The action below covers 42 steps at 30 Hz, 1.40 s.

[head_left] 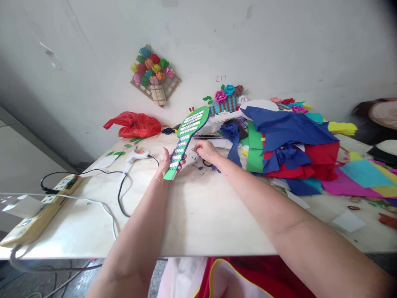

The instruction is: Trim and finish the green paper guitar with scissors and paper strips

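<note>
My left hand [165,165] is wrapped round the narrow lower end of a green paddle-shaped craft piece [194,122]. White strips run across its face, and a dark blue edge lines its side. The piece is tilted, its wide end up and away from me. Just right of it, my right hand [206,150] is low over the table with its fingers pinched together. What they hold, if anything, is too small to make out. Small dark scraps [201,162] and a dark round roll [207,163] lie beside and below that hand.
A white glue gun [136,156] lies left of my left hand, its cord running to a yellow power strip [58,203]. Crumpled blue paper [288,126] and red paper [322,157] are heaped at right. A red plastic bag [136,125] sits by the wall.
</note>
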Tool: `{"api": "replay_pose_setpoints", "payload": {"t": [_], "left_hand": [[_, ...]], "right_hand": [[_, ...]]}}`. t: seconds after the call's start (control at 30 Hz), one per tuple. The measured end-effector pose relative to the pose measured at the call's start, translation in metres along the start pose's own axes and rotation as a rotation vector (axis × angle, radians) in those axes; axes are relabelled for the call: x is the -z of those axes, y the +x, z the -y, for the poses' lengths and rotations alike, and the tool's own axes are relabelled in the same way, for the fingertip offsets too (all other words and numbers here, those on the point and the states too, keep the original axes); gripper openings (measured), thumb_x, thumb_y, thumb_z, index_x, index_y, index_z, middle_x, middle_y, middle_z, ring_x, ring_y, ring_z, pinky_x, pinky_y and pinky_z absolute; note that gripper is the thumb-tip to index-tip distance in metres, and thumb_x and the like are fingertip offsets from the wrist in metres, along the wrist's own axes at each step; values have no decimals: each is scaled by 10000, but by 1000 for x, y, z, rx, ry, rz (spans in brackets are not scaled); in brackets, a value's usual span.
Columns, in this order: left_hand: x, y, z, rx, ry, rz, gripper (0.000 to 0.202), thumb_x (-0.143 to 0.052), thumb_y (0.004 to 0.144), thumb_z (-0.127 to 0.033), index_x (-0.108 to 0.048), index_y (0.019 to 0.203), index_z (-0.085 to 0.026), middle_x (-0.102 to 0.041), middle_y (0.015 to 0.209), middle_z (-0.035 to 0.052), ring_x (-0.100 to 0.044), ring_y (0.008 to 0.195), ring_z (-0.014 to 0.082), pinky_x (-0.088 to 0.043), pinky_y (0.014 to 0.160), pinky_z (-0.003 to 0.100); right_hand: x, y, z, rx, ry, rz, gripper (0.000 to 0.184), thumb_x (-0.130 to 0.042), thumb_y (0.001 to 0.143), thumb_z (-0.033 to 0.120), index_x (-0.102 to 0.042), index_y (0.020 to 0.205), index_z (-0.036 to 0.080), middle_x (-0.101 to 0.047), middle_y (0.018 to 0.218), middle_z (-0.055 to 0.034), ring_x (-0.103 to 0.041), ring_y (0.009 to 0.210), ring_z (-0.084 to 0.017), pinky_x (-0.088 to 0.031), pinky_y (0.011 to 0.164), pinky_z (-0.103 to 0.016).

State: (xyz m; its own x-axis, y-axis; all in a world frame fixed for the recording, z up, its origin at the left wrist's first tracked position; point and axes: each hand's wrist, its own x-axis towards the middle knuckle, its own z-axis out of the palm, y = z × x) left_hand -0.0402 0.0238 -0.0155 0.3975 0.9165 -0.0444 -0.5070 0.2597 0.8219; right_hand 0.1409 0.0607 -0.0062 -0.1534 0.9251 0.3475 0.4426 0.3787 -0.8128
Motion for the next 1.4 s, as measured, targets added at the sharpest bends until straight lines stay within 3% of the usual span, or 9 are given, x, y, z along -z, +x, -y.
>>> {"api": "replay_pose_setpoints", "payload": {"t": [0.2,0.3,0.43,0.53,0.63,0.77,1.2,1.4], "left_hand": [[2,-1,1,-2,-67,31,673,-188,771,-655,-553,962,-123,-548,728,75,-488,507,70,-385,329,125],[-2,-3,1,-28,-103,48,652,-179,784,-635,-541,962,-123,-539,735,74,-482,524,73,-381,328,120],[-6,-5,0,-25,-131,39,644,-196,778,-639,-532,978,-127,-526,726,68,-456,506,69,-363,315,118],[-7,-6,0,-16,-144,48,649,-198,773,-643,-529,989,-129,-520,714,63,-435,489,65,-352,306,119],[-7,-7,0,-21,-142,75,654,-181,777,-638,-527,964,-115,-517,711,67,-432,484,63,-354,309,118],[-8,-7,0,-16,-117,88,662,-161,769,-644,-528,909,-110,-509,703,63,-429,474,59,-353,308,118],[-13,-7,1,42,8,116,667,-241,743,-678,-517,1017,-136,-494,641,38,-441,430,72,-332,285,135],[-9,2,5,-35,186,80,671,-281,743,-681,-521,1038,-128,-557,664,58,-497,438,87,-362,311,153]], "right_hand": [[13,2,-2,41,-50,-36,219,-454,676,274,-556,515,164,-475,445,15,-455,517,-121,-330,520,-234],[14,2,-2,14,-101,-21,265,-499,683,344,-566,508,157,-493,453,10,-455,523,-119,-326,531,-236],[9,-3,7,38,134,132,205,-554,670,313,-637,745,141,-623,707,-12,-517,657,-108,-361,583,-209],[6,-7,15,-54,355,251,286,-553,694,361,-622,851,131,-639,843,-48,-546,695,-111,-373,562,-207],[5,-9,17,-66,497,357,316,-572,693,415,-617,847,143,-648,859,-51,-560,715,-112,-385,579,-210],[1,-10,15,-11,528,452,338,-614,664,461,-624,823,163,-652,799,-19,-554,746,-109,-377,630,-217],[-2,-9,14,3,549,444,309,-706,588,392,-616,731,133,-633,669,-3,-550,664,-106,-376,609,-233],[4,-8,-2,-54,644,457,319,-693,615,410,-603,741,131,-650,682,-25,-590,685,-123,-413,597,-225]]}}
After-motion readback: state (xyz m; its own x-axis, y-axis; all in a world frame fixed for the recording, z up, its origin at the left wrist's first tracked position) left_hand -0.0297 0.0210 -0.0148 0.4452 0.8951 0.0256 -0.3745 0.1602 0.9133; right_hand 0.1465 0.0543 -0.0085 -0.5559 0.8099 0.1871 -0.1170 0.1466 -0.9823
